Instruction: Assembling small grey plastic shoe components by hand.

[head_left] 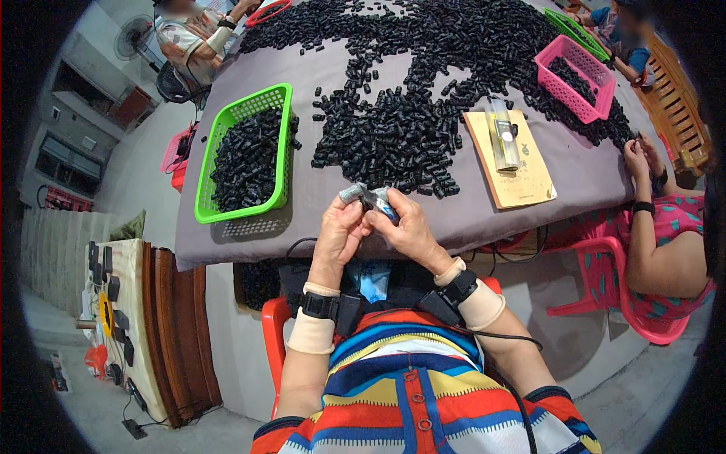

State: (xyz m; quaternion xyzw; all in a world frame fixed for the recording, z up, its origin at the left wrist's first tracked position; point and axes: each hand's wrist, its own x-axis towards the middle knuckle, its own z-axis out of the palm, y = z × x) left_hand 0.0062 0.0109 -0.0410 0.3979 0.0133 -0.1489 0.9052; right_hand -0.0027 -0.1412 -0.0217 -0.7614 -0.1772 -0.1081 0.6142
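Observation:
My left hand (339, 226) and my right hand (411, 228) meet at the near edge of the table, fingers pinched together. Between the fingertips is a small black plastic piece (370, 203), mostly covered by the fingers. Grey wrapping covers a fingertip of each hand. Just beyond the hands lies a heap of short black cylindrical plastic pieces (389, 140). To the left stands a green perforated basket (284, 151), filled with similar black pieces.
A yellow-brown notebook (522, 189) with a clear plastic case (501, 140) on it lies to the right. Farther right stands a pink basket (601, 106). More black pieces cover the table's (318, 219) far side. Other people sit at the far left, far right and near right.

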